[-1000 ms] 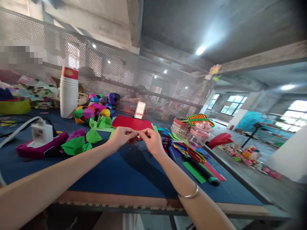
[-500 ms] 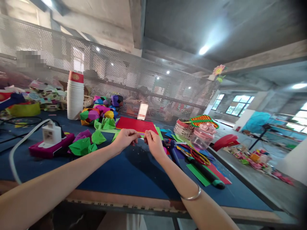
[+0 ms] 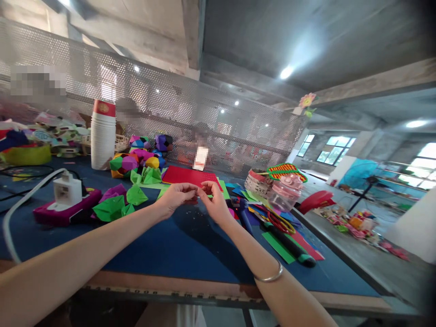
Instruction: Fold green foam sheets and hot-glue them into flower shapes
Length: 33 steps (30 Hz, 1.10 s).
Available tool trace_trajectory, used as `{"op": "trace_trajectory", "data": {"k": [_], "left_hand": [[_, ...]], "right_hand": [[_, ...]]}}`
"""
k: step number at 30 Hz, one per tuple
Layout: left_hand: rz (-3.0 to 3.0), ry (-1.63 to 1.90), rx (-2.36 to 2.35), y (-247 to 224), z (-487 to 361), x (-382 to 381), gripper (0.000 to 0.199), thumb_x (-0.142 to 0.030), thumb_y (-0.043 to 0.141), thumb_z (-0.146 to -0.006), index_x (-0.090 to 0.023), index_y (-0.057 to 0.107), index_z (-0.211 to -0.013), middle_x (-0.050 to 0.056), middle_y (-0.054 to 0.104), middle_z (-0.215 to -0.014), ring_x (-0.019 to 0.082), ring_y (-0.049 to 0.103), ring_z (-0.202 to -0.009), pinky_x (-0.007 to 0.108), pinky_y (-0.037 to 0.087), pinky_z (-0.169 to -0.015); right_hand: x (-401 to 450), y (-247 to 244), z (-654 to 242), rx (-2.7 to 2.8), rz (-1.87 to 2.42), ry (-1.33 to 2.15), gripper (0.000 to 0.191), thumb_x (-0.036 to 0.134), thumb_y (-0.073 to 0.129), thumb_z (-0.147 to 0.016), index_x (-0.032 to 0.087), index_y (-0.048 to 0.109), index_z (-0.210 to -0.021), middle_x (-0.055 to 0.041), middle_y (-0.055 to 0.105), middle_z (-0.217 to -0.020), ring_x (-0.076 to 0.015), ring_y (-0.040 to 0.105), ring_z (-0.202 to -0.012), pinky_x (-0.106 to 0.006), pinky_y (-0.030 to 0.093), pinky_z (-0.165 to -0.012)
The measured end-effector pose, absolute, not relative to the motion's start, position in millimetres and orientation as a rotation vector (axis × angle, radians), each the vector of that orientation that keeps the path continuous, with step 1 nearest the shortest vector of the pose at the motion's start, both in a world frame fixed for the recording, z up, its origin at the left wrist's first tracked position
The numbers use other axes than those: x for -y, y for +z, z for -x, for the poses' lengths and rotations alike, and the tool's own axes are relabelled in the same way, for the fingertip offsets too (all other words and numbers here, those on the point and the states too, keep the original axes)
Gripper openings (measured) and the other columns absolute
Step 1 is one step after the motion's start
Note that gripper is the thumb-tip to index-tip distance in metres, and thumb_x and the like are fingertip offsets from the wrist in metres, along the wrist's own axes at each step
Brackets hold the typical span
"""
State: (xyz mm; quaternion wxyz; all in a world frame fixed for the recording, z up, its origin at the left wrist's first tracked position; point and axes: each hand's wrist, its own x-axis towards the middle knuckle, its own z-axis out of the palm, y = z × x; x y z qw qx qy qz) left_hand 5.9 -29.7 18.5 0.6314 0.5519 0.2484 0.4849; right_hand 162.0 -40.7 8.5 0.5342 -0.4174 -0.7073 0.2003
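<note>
Above the blue table mat [image 3: 160, 254], my left hand [image 3: 177, 198] is closed in a pinch, thumb against fingers. Its fingertips meet those of my right hand [image 3: 214, 202], which is closed too and wears a silver bangle on the wrist. Whatever lies between the fingertips is too small to make out. Just behind the hands is a stack of red paper [image 3: 189, 175]. A dark blue glue gun [image 3: 242, 211] rests to the right of my right hand. Green folded paper pieces [image 3: 111, 208] lie to the left of my left hand.
A purple power strip [image 3: 64, 211] with a white plug and cable sits at left. Behind it rises a stack of paper cups [image 3: 103, 141], beside colourful paper balls [image 3: 124, 165]. To the right are scissors [image 3: 281, 222], a black-handled tool [image 3: 289, 245] and a clear jar [image 3: 284, 195].
My hands have come closer together, so the fingertips now meet. The right hand's fingers have straightened somewhat. The view has shifted slightly to the right.
</note>
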Motion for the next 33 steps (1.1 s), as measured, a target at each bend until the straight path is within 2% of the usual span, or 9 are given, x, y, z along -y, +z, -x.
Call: {"op": "trace_trajectory", "data": {"k": [6,12,17,20,24,28,30,33], "left_hand": [[-1.228,1.067,-0.445,20.4,-5.2,29.3,0.027,-0.028,0.080,-0.063,-0.010,0.071,-0.081,0.007,0.070,-0.084,0.015,0.064,-0.078,0.028,0.050,-0.079],[-1.181,1.096,-0.439,20.5,-2.4,26.1,0.022,-0.028,0.078,-0.066,-0.010,0.070,-0.077,0.004,0.069,-0.078,0.011,0.063,-0.073,0.025,0.051,-0.077],[-1.265,1.075,-0.510,21.2,-1.5,25.2,0.023,-0.029,0.078,-0.065,-0.011,0.068,-0.074,0.006,0.070,-0.079,0.013,0.065,-0.073,0.027,0.052,-0.078],[-1.414,1.151,-0.650,19.9,-2.1,23.9,0.021,-0.030,0.076,-0.065,-0.012,0.066,-0.071,0.005,0.069,-0.072,0.014,0.064,-0.067,0.029,0.052,-0.073],[-1.676,1.295,-0.822,18.4,-4.1,23.8,0.015,-0.027,0.069,-0.068,-0.013,0.063,-0.068,0.002,0.064,-0.062,0.013,0.061,-0.058,0.025,0.048,-0.061],[-1.530,1.362,-0.733,22.1,-1.8,26.7,0.015,-0.027,0.063,-0.071,-0.016,0.056,-0.064,-0.003,0.055,-0.062,0.011,0.056,-0.057,0.024,0.051,-0.059],[-1.443,1.363,-0.714,25.3,0.5,28.4,0.024,-0.029,0.059,-0.073,-0.017,0.048,-0.057,-0.004,0.045,-0.057,0.008,0.047,-0.051,0.023,0.052,-0.053],[-1.443,1.298,-0.731,27.5,0.8,30.8,0.037,-0.039,0.053,-0.079,-0.020,0.035,-0.053,-0.007,0.027,-0.050,0.006,0.029,-0.040,0.022,0.046,-0.039]], "right_hand": [[41.2,10.5,-162.7,1.669,1.013,0.502,0.037,0.048,0.056,-0.083,0.018,0.050,-0.104,-0.0061,0.057,-0.093,-0.0174,0.056,-0.084,-0.026,0.045,-0.064],[39.8,9.1,-164.0,1.672,1.022,0.508,0.041,0.051,0.058,-0.083,0.017,0.050,-0.104,-0.0058,0.057,-0.091,-0.0174,0.057,-0.083,-0.027,0.045,-0.065],[40.7,8.5,-165.1,1.700,1.024,0.481,0.043,0.049,0.062,-0.081,0.017,0.049,-0.106,-0.0060,0.058,-0.091,-0.0174,0.058,-0.081,-0.028,0.045,-0.064],[41.3,8.6,-165.2,1.716,1.059,0.412,0.045,0.049,0.066,-0.077,0.017,0.050,-0.105,-0.0062,0.059,-0.092,-0.0176,0.058,-0.080,-0.028,0.045,-0.064],[41.3,9.1,-163.8,1.715,1.075,0.401,0.046,0.049,0.067,-0.076,0.017,0.050,-0.105,-0.0056,0.059,-0.090,-0.0175,0.057,-0.079,-0.028,0.045,-0.063],[39.8,9.0,-162.2,1.668,1.037,0.519,0.041,0.050,0.063,-0.079,0.018,0.052,-0.102,-0.0046,0.059,-0.087,-0.0168,0.056,-0.079,-0.028,0.046,-0.065],[39.3,8.8,-161.6,1.648,1.028,0.591,0.040,0.053,0.057,-0.082,0.018,0.052,-0.101,-0.0041,0.058,-0.087,-0.0161,0.056,-0.078,-0.027,0.045,-0.063],[40.2,9.3,-160.9,1.622,1.031,0.675,0.041,0.058,0.049,-0.085,0.019,0.052,-0.099,-0.0028,0.056,-0.086,-0.0149,0.054,-0.076,-0.025,0.043,-0.057]]}}
